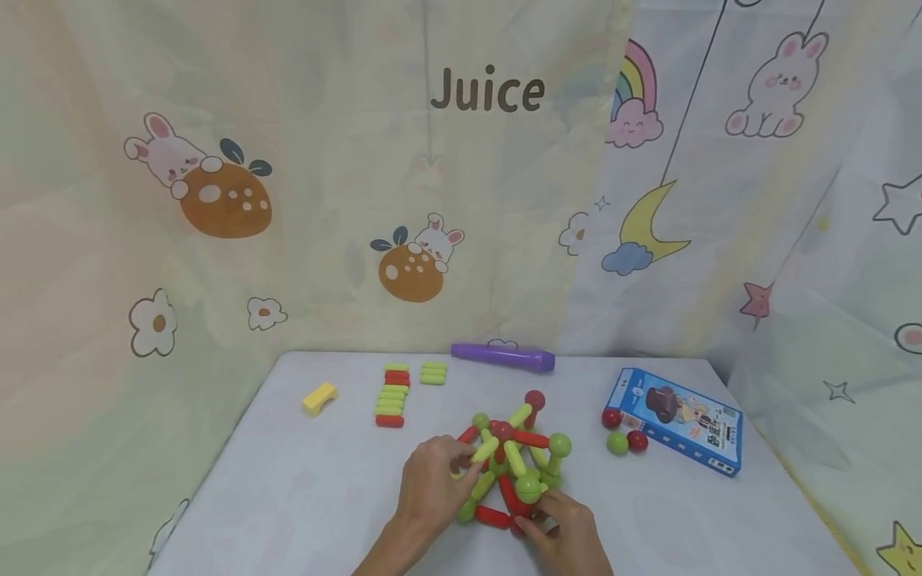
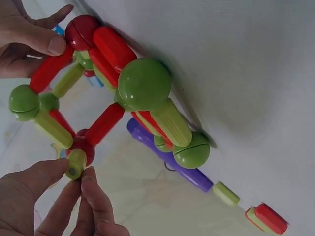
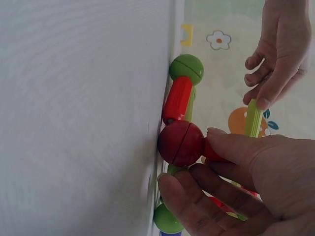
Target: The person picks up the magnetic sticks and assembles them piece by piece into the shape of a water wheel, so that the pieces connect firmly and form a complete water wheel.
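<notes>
A framework of magnetic balls and rods (image 1: 502,432), in red and green, stands on the table between both hands. My left hand (image 1: 432,480) pinches a light green magnetic rod (image 2: 75,164) between thumb and fingertips, one end of it at a red ball (image 2: 84,148) on top of the framework. Low on the near side, my right hand (image 1: 569,532) holds a red magnetic rod (image 3: 212,150), its thumb against the rod right beside a red ball (image 3: 181,143). In the right wrist view the fingers partly hide the framework.
Light green and red rods (image 1: 391,400) lie in a row at the back left, near a yellow arch block (image 1: 320,398). Behind the framework lies a purple tube (image 1: 503,357). Loose balls (image 1: 617,442) sit by a blue box (image 1: 677,420) on the right.
</notes>
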Motion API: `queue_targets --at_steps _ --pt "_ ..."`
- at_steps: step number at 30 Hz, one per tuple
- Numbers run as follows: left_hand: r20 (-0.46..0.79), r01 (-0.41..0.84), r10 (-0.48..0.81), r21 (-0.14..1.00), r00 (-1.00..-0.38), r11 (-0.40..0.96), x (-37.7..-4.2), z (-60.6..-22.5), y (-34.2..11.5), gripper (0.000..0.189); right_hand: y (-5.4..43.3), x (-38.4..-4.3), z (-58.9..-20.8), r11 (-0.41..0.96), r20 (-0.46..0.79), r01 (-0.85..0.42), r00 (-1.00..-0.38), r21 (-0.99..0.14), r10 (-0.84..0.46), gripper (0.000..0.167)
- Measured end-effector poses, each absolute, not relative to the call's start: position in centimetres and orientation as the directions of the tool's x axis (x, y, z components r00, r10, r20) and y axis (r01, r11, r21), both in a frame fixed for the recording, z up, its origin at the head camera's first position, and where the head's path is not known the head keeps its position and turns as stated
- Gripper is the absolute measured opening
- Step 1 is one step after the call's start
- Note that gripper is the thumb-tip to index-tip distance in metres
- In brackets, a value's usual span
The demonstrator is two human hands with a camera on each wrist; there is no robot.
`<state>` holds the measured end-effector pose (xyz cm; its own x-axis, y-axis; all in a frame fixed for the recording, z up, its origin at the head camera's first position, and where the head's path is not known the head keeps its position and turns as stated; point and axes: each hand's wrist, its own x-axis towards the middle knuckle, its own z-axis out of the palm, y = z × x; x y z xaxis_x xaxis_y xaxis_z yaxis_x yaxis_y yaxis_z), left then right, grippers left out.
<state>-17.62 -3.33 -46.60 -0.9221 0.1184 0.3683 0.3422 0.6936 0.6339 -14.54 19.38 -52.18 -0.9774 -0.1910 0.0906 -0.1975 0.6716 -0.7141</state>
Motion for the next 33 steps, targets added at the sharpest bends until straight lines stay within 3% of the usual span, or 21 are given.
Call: queue_targets --at_steps 7,10,16,23,26,29,33 --pt "0.353 0.382 0.183 0.657 -0.918 0.65 -18.7 -46.7 -5.3 0.026 19.1 -14.5 -51.8 0.679 0.062 -0.16 -0.984 -0.716 -0.167 0.017" --pt "0.316 0.344 0.174 0.63 -0.933 0.697 -20.0 -47.3 -7.6 0.028 19.2 -14.5 -51.7 0.68 0.046 -0.145 -0.986 -0.719 -0.161 0.017" --pt "0.283 0.209 0.089 0.427 -0.955 0.88 -24.5 -50.2 -12.9 0.032 19.0 -14.6 -52.0 0.705 0.017 -0.11 -0.99 -0.701 -0.138 0.028" --pt "0.306 0.262 0.205 0.156 -0.93 0.952 -26.5 -52.3 -14.9 0.026 18.7 -14.9 -52.1 0.725 -0.011 -0.106 -0.988 -0.68 -0.155 0.031" --pt "0.27 0.252 0.219 0.097 -0.938 0.963 -26.4 -52.5 -14.8 0.019 18.6 -14.9 -52.0 0.727 -0.01 -0.113 -0.987 -0.677 -0.163 0.031" --pt "0.225 0.211 0.173 0.161 -0.959 0.964 -25.8 -52.2 -14.5 0.013 18.5 -14.8 -51.9 0.729 0.0 -0.126 -0.985 -0.673 -0.171 0.031" --pt "0.138 0.18 0.132 0.445 -0.982 0.877 -23.4 -50.8 -13.1 0.013 18.4 -14.8 -51.7 0.729 0.006 -0.135 -0.984 -0.671 -0.176 0.031"
